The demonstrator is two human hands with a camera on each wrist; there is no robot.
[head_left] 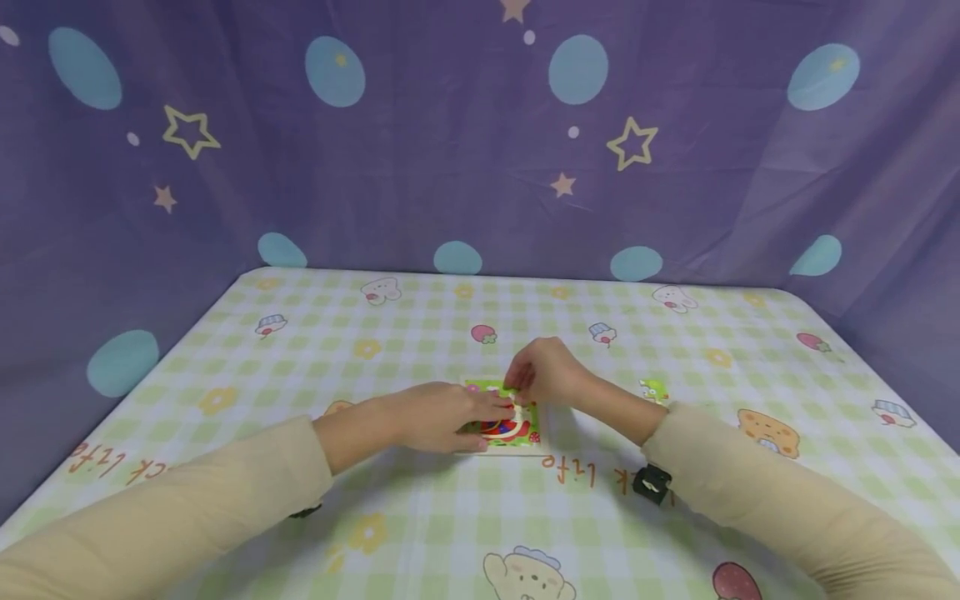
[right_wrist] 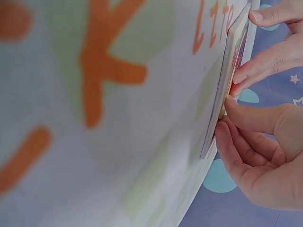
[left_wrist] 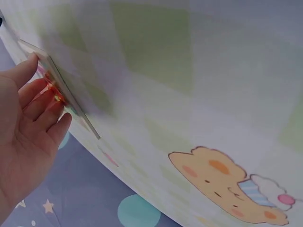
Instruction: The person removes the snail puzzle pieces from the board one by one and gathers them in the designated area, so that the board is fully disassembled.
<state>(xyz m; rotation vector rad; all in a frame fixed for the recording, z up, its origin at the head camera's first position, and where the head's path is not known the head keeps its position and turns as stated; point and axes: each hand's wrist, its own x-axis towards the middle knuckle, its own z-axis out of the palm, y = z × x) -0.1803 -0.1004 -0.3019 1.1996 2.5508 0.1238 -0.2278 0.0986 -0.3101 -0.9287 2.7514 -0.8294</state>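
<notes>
A thin, flat picture puzzle board (head_left: 517,444) with a pale edge lies on the table. Its picture is bright green, red, white and blue. My left hand (head_left: 450,417) reaches across the board from the left, with its fingers fairly straight on the picture and its thumb at the near edge. From the right, my right hand (head_left: 546,372) comes down at the board's far right part. In the right wrist view, thumb and forefinger of the right hand (right_wrist: 265,146) pinch a small puzzle piece (right_wrist: 222,111) at the board, mostly hidden by the fingertips.
A small green piece with round eyes (head_left: 654,390) lies beside the right forearm. The table wears a green-and-white checked cloth (head_left: 420,333) printed with cartoons and lettering. A purple curtain (head_left: 465,167) hangs behind the far edge.
</notes>
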